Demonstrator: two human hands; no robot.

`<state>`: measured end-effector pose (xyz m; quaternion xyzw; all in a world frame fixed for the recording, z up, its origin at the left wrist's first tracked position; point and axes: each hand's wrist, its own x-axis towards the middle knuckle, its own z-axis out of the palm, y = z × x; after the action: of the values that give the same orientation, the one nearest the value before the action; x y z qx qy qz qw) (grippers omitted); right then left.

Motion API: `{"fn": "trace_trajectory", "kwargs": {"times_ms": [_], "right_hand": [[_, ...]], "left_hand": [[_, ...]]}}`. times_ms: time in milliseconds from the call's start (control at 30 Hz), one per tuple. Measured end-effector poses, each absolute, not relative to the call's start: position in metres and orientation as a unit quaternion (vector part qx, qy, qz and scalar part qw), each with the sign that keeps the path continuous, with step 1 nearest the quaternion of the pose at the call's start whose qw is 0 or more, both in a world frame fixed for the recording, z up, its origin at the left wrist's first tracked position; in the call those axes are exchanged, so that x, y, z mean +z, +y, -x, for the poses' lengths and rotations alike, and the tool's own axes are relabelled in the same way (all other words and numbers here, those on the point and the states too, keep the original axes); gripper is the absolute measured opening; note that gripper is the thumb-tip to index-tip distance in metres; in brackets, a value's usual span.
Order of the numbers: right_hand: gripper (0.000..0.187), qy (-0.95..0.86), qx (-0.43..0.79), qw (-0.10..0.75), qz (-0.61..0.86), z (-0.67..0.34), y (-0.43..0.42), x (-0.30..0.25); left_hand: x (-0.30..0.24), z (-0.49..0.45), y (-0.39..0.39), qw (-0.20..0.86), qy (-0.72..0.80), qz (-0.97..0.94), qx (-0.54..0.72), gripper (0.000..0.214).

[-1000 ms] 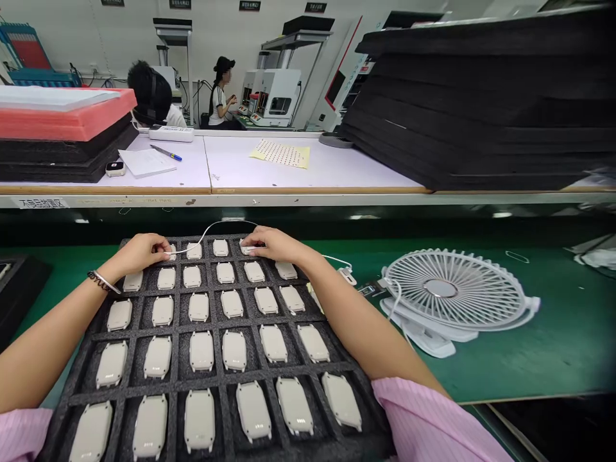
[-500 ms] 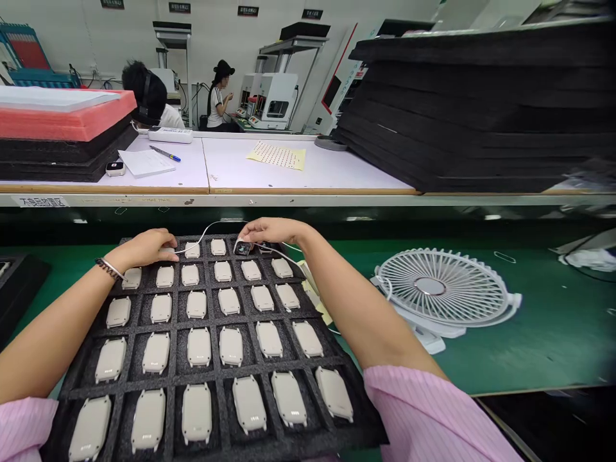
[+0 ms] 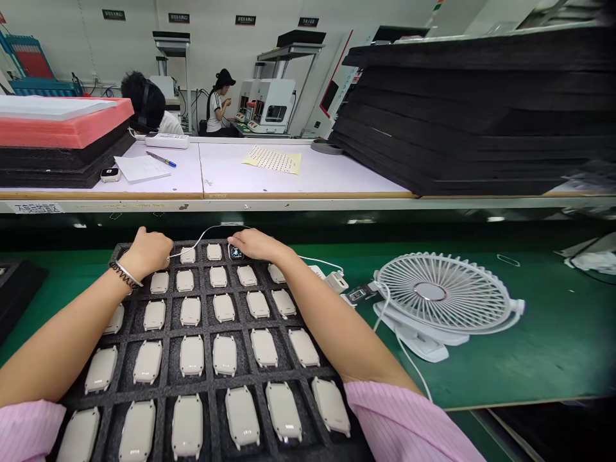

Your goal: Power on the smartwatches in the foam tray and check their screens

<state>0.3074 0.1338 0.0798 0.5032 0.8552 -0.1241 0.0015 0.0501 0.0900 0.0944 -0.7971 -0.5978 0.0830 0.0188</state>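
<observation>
A black foam tray (image 3: 166, 359) with divided compartments holds rows of pale smartwatch bodies (image 3: 187, 427), mostly lying back side up. At its far left corner my left hand (image 3: 148, 250) is closed on a thin white cable (image 3: 205, 234), which runs out from the fingers in an arc towards my right hand. The cable's end is hidden inside the left hand. By the tray's far edge my right hand (image 3: 255, 245) grips a smartwatch (image 3: 235, 253) by its side, its lit dark screen facing up. The right fingers are partly hidden.
Right of the tray lie a white adapter (image 3: 337, 281), another dark-screened watch (image 3: 359, 294) and a white fan (image 3: 433, 292). The shelf (image 3: 231, 183) ahead carries stacked black foam (image 3: 457, 122), pink foam (image 3: 96, 125), a pen (image 3: 161, 159) and a sticker sheet (image 3: 274, 159). Two people sit beyond.
My left hand has shifted left and turned so its knuckles face up. My right hand has moved slightly left and lower with the watch. The adapter and second watch show beside my right arm.
</observation>
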Motion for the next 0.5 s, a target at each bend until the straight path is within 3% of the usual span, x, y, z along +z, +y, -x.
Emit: {"fn": "trace_trajectory", "kwargs": {"times_ms": [133,333,500], "right_hand": [[0.04,0.849,-0.102,-0.011,-0.519,-0.308,0.131,0.074],[0.039,0.849,-0.094,-0.008,-0.519,-0.309,0.136,0.067],[0.041,0.852,-0.092,-0.002,-0.515,-0.31,0.137,0.065]], "left_hand": [[0.097,-0.025,0.096,-0.026,-0.618,0.784,0.041,0.039],[0.081,0.012,0.107,-0.263,-0.562,0.777,-0.11,0.065],[0.07,0.008,0.109,-0.285,-0.564,0.764,-0.133,0.07]]}}
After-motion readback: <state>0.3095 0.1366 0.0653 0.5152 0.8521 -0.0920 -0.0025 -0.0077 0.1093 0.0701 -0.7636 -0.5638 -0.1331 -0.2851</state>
